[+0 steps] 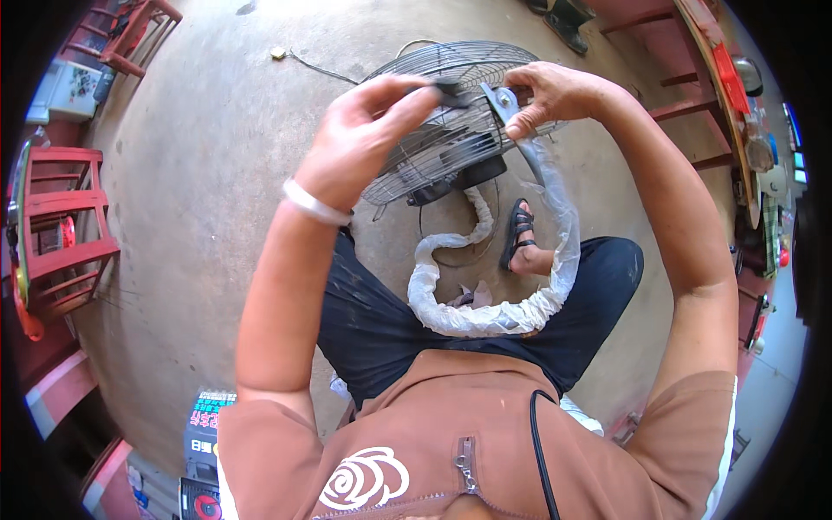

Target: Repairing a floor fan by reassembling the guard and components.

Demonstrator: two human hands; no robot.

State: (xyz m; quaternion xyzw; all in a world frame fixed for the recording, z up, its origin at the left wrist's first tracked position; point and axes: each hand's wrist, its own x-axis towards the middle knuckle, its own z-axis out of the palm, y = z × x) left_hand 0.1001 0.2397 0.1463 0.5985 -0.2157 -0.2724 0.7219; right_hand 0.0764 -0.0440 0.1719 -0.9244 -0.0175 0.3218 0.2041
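Observation:
A floor fan with a round wire cage [433, 56] is tipped in front of my knees, its dark motor housing [477, 160] toward me. My right hand [555, 94] is closed on a grey metal bracket [501, 102] with a bolt through it, beside the cage. A curved tube wrapped in whitish plastic [568, 225] runs down from the bracket, loops across my lap and bends back under the fan. My left hand [368, 126], slightly blurred, pinches a small black piece [451, 94] over the cage; its exact kind is unclear.
A cable with a plug [279, 54] trails over the concrete floor. My sandalled foot [522, 234] is beside the fan. Red wooden chairs [65, 204] stand at left, a wooden table [719, 104] at right, dark boots [568, 22] beyond. A printed box [204, 433] sits at lower left.

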